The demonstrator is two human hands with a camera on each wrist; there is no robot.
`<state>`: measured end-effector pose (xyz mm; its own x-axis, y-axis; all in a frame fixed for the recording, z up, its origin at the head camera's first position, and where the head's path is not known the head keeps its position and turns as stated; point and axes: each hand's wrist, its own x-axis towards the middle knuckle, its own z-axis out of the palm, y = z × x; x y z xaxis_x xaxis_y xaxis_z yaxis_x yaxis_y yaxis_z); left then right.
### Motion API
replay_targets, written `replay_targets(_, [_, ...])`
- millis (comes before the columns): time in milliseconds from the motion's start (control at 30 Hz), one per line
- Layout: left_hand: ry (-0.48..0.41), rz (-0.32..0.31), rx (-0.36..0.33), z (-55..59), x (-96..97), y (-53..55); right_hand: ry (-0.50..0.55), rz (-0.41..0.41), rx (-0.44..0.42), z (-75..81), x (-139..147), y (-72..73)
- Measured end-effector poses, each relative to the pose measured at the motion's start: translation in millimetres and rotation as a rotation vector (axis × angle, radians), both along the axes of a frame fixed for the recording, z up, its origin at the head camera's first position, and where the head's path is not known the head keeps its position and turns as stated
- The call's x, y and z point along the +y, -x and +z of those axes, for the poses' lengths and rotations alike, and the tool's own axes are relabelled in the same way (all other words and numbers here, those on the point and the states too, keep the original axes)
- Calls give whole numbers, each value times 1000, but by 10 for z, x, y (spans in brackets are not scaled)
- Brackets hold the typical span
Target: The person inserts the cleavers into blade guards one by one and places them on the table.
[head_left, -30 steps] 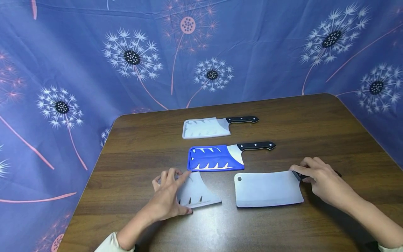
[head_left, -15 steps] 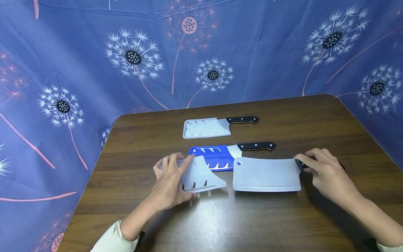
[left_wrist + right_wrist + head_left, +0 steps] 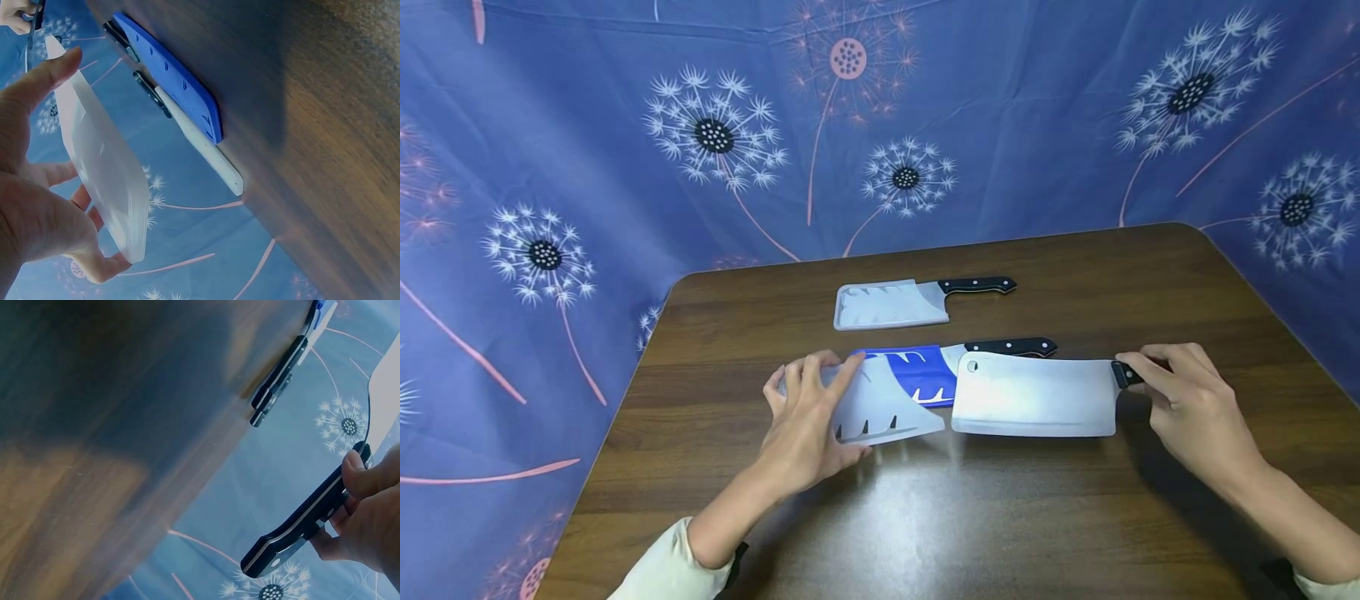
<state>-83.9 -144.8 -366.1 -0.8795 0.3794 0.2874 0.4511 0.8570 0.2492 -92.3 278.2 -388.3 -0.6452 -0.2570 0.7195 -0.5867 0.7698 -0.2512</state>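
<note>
My left hand (image 3: 808, 417) grips a whitish plastic blade cover (image 3: 883, 404) by its edges, thumb below and fingers above. In the left wrist view the same cover (image 3: 103, 156) hangs above the table. My right hand (image 3: 1191, 404) holds a bare cleaver (image 3: 1037, 396) by its black handle (image 3: 306, 512), blade pointing left with a small hole near its end. The blade's tip is just right of the cover's open end, a narrow gap between them. Both are raised and overlap a cleaver in a blue cover (image 3: 925, 371) lying behind them.
Farther back on the brown wooden table (image 3: 737, 325) lies another black-handled cleaver in a white cover (image 3: 880, 306). A blue cloth with dandelion prints (image 3: 1000, 125) hangs behind the table and along its left side.
Both hands have lifted the cover and the bare cleaver off the table and moved them away from me, so they now partly hide the blue-covered cleaver.
</note>
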Motion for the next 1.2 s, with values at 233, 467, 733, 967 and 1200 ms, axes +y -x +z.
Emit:
replay_targets(233, [5, -15, 28, 26, -11, -2, 8, -33, 23, 51, -42, 18])
replay_targets(467, [5, -9, 49, 49, 0, -3, -11, -36, 11, 93, -52, 14])
replay_targets(733, [0, -11, 49, 63, 5, 0, -28, -63, -14, 118, -67, 0])
replay_targets(967, [0, -7, 47, 58, 11, 0, -31, -55, -3, 85, -93, -5])
replay_targets(1200, [-3, -6, 54, 59, 17, 1, -39, -81, -26, 107, -94, -7])
